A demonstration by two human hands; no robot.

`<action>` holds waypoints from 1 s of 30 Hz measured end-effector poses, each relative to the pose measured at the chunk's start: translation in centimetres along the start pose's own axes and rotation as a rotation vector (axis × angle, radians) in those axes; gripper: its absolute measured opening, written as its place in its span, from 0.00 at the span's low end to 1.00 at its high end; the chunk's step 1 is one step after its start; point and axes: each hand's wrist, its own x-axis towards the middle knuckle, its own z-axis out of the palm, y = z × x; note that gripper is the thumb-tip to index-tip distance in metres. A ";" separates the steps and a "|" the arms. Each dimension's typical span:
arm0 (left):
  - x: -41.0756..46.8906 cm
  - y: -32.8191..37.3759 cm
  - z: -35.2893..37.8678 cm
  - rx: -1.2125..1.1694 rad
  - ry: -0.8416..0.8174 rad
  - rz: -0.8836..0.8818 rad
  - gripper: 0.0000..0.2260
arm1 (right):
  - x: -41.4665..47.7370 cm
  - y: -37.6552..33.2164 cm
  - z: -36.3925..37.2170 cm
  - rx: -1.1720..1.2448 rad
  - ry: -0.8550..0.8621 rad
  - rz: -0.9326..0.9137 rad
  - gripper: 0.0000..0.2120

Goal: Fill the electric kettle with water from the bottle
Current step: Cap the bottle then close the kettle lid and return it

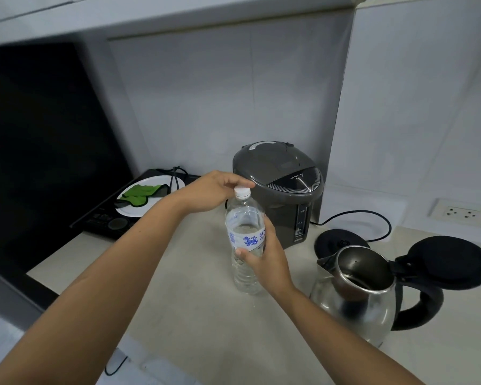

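A clear plastic water bottle (245,234) with a blue-printed label stands upright on the pale counter (195,315), partly filled. Its white cap (242,192) is on the neck. My left hand (211,191) reaches over from the left, its fingertips pinching the cap. My right hand (264,257) wraps around the bottle's middle from the right. The steel electric kettle (356,287) stands off its base at the right of the bottle, its black lid (450,262) flipped open and its black handle facing right.
A grey thermo pot (281,187) stands close behind the bottle. The kettle's round black base (342,240) with its cord lies behind the kettle. A black induction hob (117,218) holds a white plate (147,198) with a green cloth. A wall socket (461,213) is at far right.
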 end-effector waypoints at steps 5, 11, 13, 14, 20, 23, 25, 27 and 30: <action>0.5 -0.5 0.4 0.065 0.243 -0.061 0.12 | 0.0 -0.1 0.1 -0.007 0.002 -0.006 0.44; 0.6 -0.3 0.3 0.238 0.226 0.014 0.10 | -0.1 0.0 0.1 -0.015 0.006 -0.009 0.45; 0.6 -0.1 -0.1 0.255 0.147 0.042 0.10 | 0.0 0.0 0.1 -0.020 0.004 -0.003 0.45; 0.5 -0.1 -0.2 0.257 0.107 0.051 0.12 | 0.0 0.0 0.1 -0.021 0.003 -0.001 0.45; 0.5 0.1 -0.6 0.293 -0.012 0.057 0.16 | -0.1 -0.2 0.3 -0.025 0.031 0.009 0.45; 0.9 0.2 -0.1 0.265 0.110 0.045 0.17 | -0.2 -0.6 0.8 -0.044 0.063 0.014 0.45; 1.2 0.1 0.5 0.284 0.210 0.044 0.16 | -0.4 -0.8 1.3 -0.057 0.098 0.026 0.45; 1.4 0.0 0.7 0.333 0.278 0.035 0.13 | -0.4 -1.0 1.6 -0.067 0.125 0.041 0.46; 1.3 -0.2 0.4 0.372 0.277 0.028 0.09 | -0.3 -1.0 1.9 -0.075 0.125 0.044 0.46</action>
